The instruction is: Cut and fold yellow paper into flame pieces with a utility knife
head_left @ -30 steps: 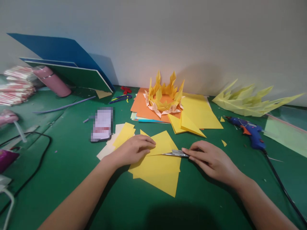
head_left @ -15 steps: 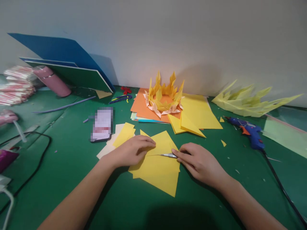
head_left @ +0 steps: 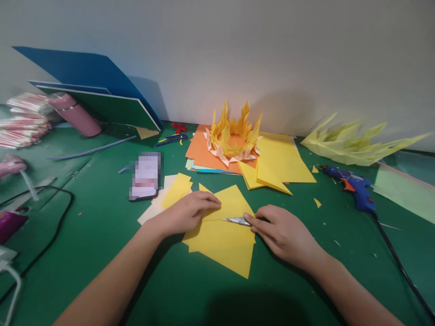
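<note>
Back centre: spiky yellow paper crown [head_left: 233,136] on orange sheets [head_left: 199,154] | right: blue glue gun [head_left: 355,188] (cord trailing forward) | left: phone [head_left: 145,176] flat, boards [head_left: 84,74] leaning on wall

open green mat [head_left: 292,290] nearest the person; far side crowded — paper crown [head_left: 233,136], glue gun [head_left: 355,188].

Phone [head_left: 145,176] screen blurred; blade [head_left: 236,221] handle hidden — inside right hand [head_left: 285,235].

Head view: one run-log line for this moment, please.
left hand: flat on yellow paper sheet | right hand: gripping small silver metal blade, tip on the sheet | surface: green mat
</note>
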